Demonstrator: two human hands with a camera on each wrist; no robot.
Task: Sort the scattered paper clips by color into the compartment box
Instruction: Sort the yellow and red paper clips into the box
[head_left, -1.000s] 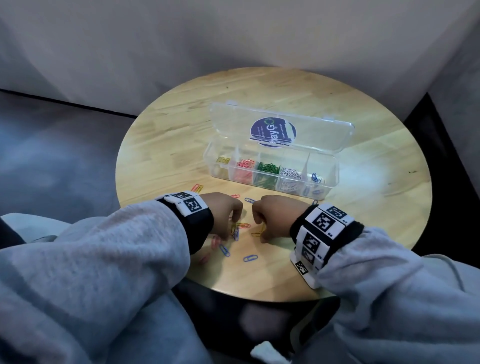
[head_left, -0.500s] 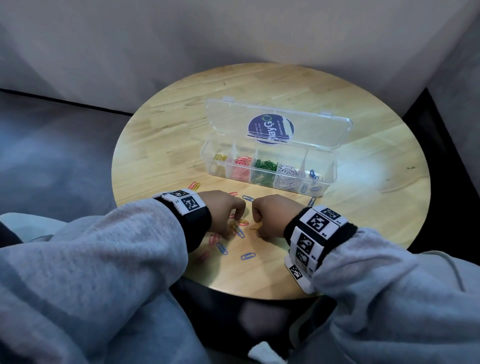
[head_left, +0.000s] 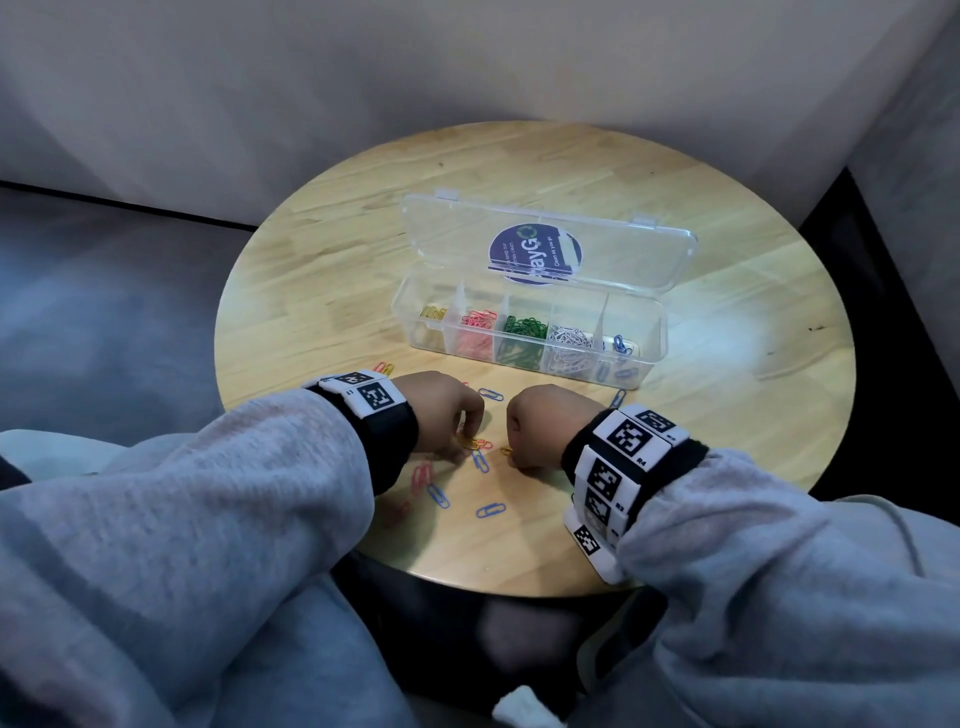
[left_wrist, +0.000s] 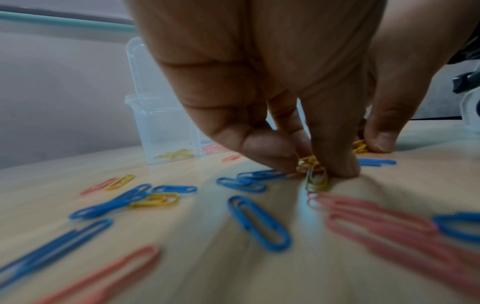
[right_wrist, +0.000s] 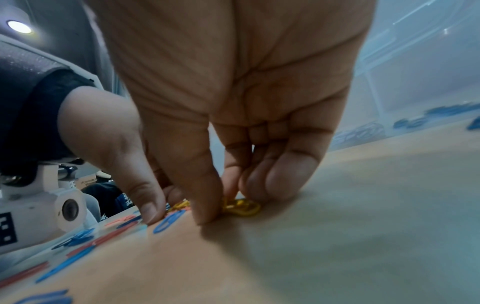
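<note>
Your left hand (head_left: 441, 415) has its grip pinched on a cluster of yellow paper clips (left_wrist: 315, 179) against the counter (head_left: 322, 291), just in front of the compartment box (head_left: 530, 332). Your right hand (head_left: 540, 431), close beside it, pinches another yellow clip (right_wrist: 242, 207) down on the wood. Blue clips (left_wrist: 259, 222) and pink clips (left_wrist: 376, 218) lie scattered nearer you than the box, whose lid stands open with sorted colours inside.
</note>
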